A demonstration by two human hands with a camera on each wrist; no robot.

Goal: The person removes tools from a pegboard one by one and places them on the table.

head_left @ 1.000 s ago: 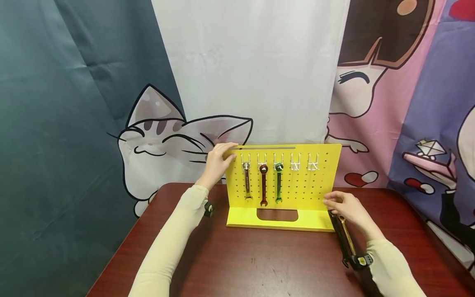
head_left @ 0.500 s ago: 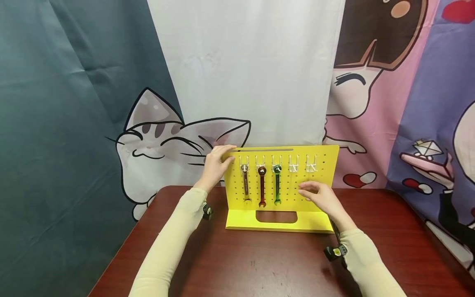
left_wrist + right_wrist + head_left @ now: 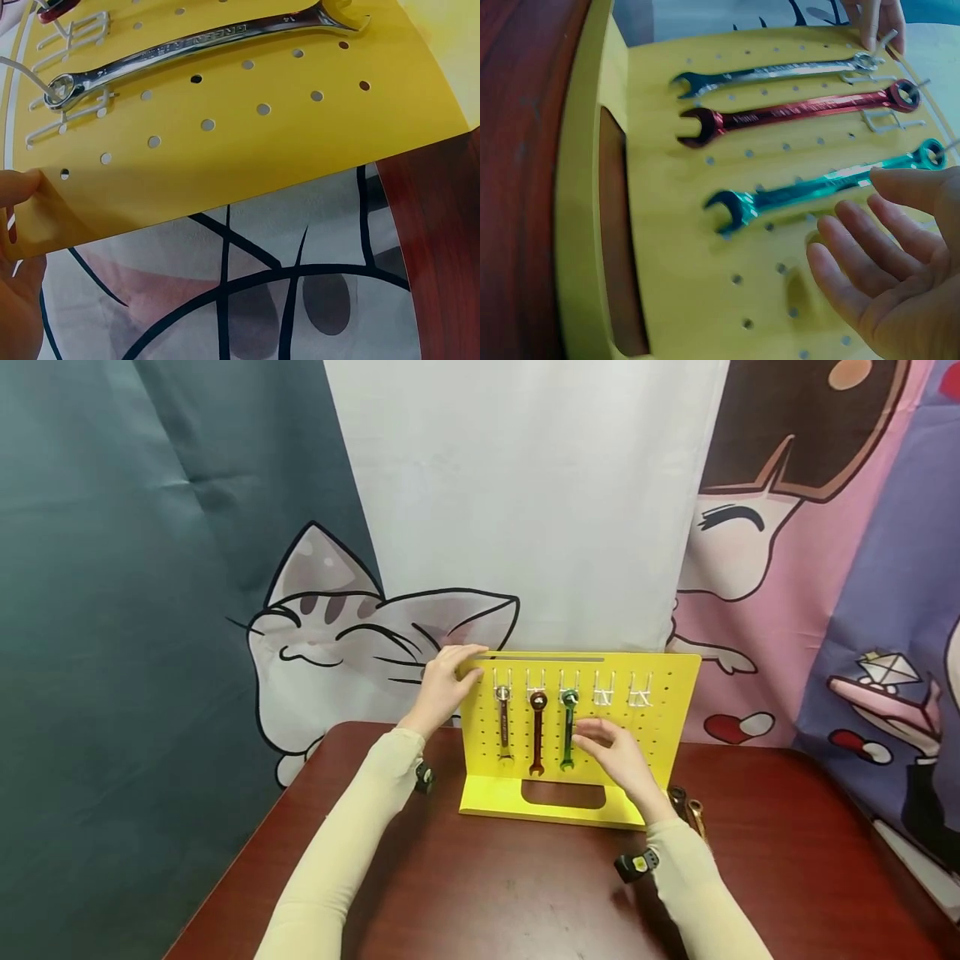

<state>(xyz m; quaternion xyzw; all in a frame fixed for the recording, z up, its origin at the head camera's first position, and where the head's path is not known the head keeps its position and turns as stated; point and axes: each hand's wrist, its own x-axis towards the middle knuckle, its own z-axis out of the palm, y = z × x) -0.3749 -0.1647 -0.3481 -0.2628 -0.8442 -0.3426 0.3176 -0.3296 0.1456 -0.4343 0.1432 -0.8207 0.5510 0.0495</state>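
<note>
A yellow pegboard stand [image 3: 678, 693] stands on the table. My left hand [image 3: 444, 687] holds its upper left corner, thumb on the front face. Three combination wrenches hang from its white hooks by their ring ends: a silver wrench [image 3: 187, 49], a red wrench [image 3: 802, 112] and a green wrench [image 3: 817, 187]. Just right of the green wrench is my right hand [image 3: 618, 762], fingers apart and gently bent, nothing held. In the right wrist view its thumb overlaps the green shaft; whether they touch I cannot tell.
Two white hooks [image 3: 640, 692] on the board's right side carry nothing. Beside the stand's right end are a black wrench [image 3: 677, 797] and a gold wrench [image 3: 697, 814], partly behind my right forearm. A printed curtain [image 3: 555, 510] hangs behind the dark red table [image 3: 517, 893].
My right hand has moved left from the board's lower right edge to beside the green wrench. The left hand keeps its hold on the corner.
</note>
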